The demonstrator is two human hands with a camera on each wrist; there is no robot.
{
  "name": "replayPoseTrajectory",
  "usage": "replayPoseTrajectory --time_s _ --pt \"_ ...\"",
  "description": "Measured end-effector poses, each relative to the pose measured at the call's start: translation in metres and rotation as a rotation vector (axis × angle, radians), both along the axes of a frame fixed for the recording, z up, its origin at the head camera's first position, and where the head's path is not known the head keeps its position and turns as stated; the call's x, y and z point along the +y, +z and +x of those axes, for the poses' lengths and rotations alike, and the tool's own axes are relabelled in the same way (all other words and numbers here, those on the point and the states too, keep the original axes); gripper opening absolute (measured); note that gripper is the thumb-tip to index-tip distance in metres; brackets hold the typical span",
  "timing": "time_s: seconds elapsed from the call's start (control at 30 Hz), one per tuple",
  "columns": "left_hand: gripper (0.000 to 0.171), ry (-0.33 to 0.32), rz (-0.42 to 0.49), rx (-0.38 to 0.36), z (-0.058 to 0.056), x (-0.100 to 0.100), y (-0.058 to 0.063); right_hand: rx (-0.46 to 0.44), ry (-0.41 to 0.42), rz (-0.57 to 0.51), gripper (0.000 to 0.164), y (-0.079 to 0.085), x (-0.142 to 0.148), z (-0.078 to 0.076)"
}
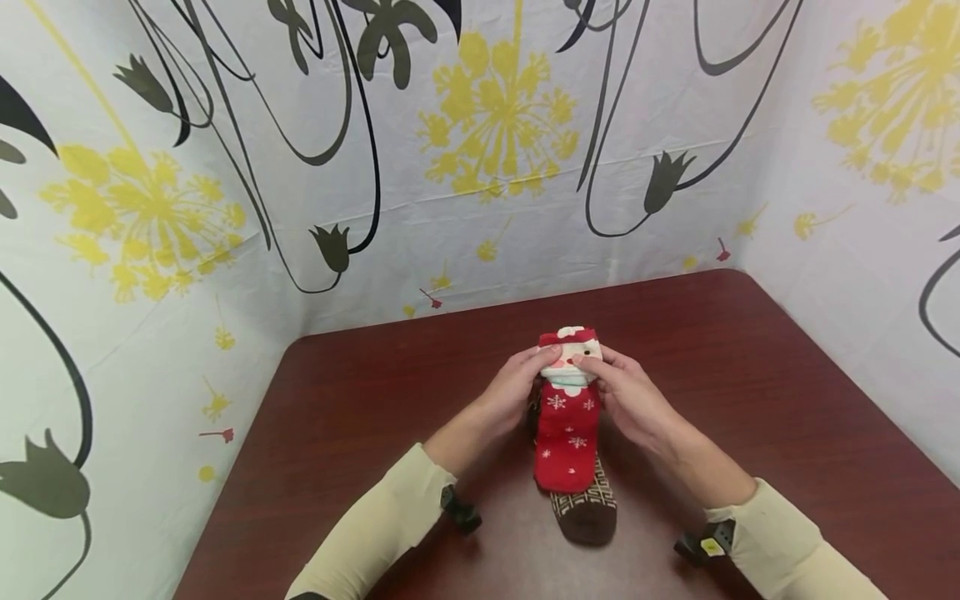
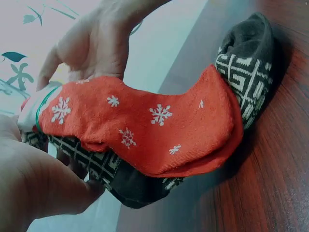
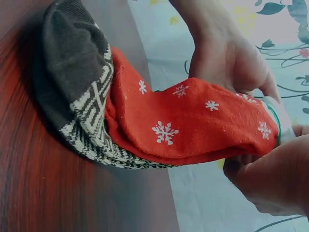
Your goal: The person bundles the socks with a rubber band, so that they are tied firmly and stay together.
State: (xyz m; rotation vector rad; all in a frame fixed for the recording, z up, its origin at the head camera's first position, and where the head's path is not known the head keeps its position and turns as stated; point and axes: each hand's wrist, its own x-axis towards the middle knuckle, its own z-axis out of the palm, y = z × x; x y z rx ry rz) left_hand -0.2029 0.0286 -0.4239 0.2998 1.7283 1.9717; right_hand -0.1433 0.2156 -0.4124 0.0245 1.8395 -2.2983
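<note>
A red sock pair (image 1: pixel 567 437) with white snowflakes and a Santa face at the cuff lies over a dark brown patterned sock pair (image 1: pixel 588 525). My left hand (image 1: pixel 513 383) grips the cuff end from the left, its thumb on the Santa face. From the right, my right hand (image 1: pixel 637 396) holds the same end, thumb likewise on the face. Both cuff ends are held together, raised off the table. In the left wrist view, the patterned socks (image 2: pixel 246 72) show beneath the red ones, their brown toe touching the tabletop. Most fingers are hidden behind the cuffs.
The dark red wooden table (image 1: pixel 390 417) has rounded far corners. Around it hangs a white cloth wall (image 1: pixel 420 225) printed with yellow flowers and dark stems. A black wrist strap device (image 1: pixel 460 510) sits on the left forearm, another (image 1: pixel 705 543) on the right.
</note>
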Motion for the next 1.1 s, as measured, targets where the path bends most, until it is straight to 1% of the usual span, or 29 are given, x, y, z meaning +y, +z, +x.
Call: replayPoseTrajectory --time_s 0.1,0.27,0.4,0.5,0.6,0.67,0.73,0.83,0.87,1.0,1.1 --pt "0.046 0.001 -0.008 -0.009 0.001 0.001 0.0 -0.023 0.001 -0.014 0.061 -0.001 -0.003 -0.002" --pt "0.053 -0.043 -0.007 -0.004 0.001 -0.003 -0.003 -0.031 -0.013 -0.001 0.061 -0.005 -0.005 -0.004" --pt "0.057 -0.04 -0.033 -0.038 0.001 -0.007 -0.006 -0.029 0.011 0.035 0.061 -0.006 -0.006 -0.003" --pt "0.059 -0.043 -0.045 -0.056 0.002 -0.009 -0.006 -0.036 0.033 0.019 0.059 -0.008 -0.006 -0.002" --pt "0.058 -0.103 -0.025 -0.029 0.001 -0.015 -0.009 -0.057 0.059 -0.025 0.06 -0.009 -0.003 -0.003" --pt "0.054 -0.15 -0.012 -0.011 -0.001 -0.021 -0.013 -0.073 0.085 -0.038 0.062 -0.01 0.002 -0.004" --pt "0.052 -0.179 -0.01 0.013 -0.003 -0.026 -0.018 -0.08 0.105 -0.056 0.064 -0.012 0.005 -0.004" --pt "0.052 -0.172 -0.036 0.046 -0.005 -0.028 -0.024 -0.07 0.113 -0.049 0.067 -0.016 0.007 -0.005" --pt "0.051 -0.161 -0.041 0.056 -0.005 -0.027 -0.025 -0.062 0.102 -0.051 0.066 -0.017 0.006 -0.005" --pt "0.045 -0.103 -0.05 0.077 -0.003 -0.022 -0.026 -0.044 0.02 0.007 0.063 -0.018 0.0 -0.005" --pt "0.043 -0.053 -0.042 0.071 -0.001 -0.018 -0.023 -0.022 -0.055 0.052 0.054 -0.016 -0.001 -0.006"
